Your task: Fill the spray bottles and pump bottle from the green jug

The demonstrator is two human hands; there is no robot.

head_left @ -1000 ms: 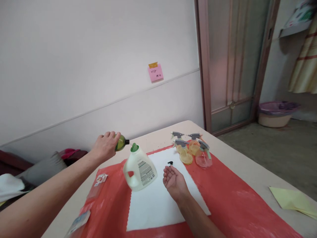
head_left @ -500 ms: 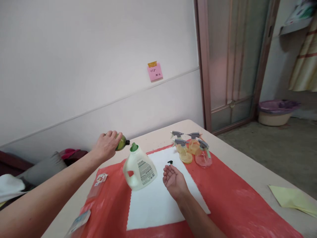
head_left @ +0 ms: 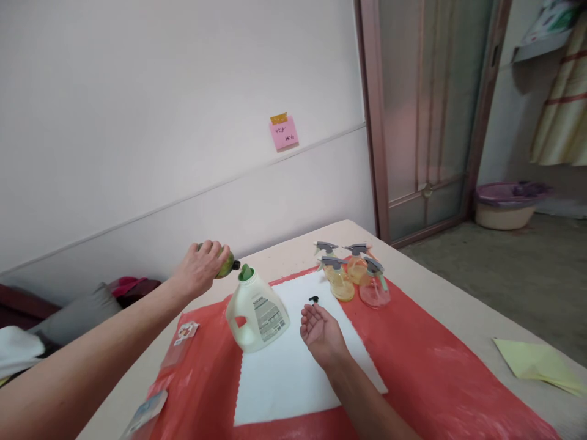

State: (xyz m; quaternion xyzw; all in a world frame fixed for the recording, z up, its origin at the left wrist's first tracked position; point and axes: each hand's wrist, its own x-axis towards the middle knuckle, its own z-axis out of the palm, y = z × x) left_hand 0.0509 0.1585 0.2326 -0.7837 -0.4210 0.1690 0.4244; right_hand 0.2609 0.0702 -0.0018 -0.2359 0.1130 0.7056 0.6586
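My left hand (head_left: 205, 264) is wrapped round a green bottle (head_left: 225, 265) with a dark neck. The bottle is tipped to the right, its mouth just beside the green spout (head_left: 246, 272) of a pale jug (head_left: 259, 315). Whether liquid is flowing I cannot make out. The jug stands upright on a white sheet (head_left: 284, 391), its printed label facing me. Over the sheet, right of the jug, my right hand (head_left: 321, 333) is turned palm up with curled fingers. A black pump head (head_left: 313, 299) sticks up at its fingertips, apparently pinched there; its lower part is hidden.
Several spray bottles (head_left: 342, 287) with grey triggers stand behind the sheet on red plastic (head_left: 426, 360). A yellow paper (head_left: 534, 363) lies at the table's right. Two small packets lie at the left. A pink note (head_left: 284, 133) is stuck to the wall behind.
The view has shifted slightly. My left hand still holds the tilted bottle at the jug's spout, and my right hand keeps the same pose beside the jug.
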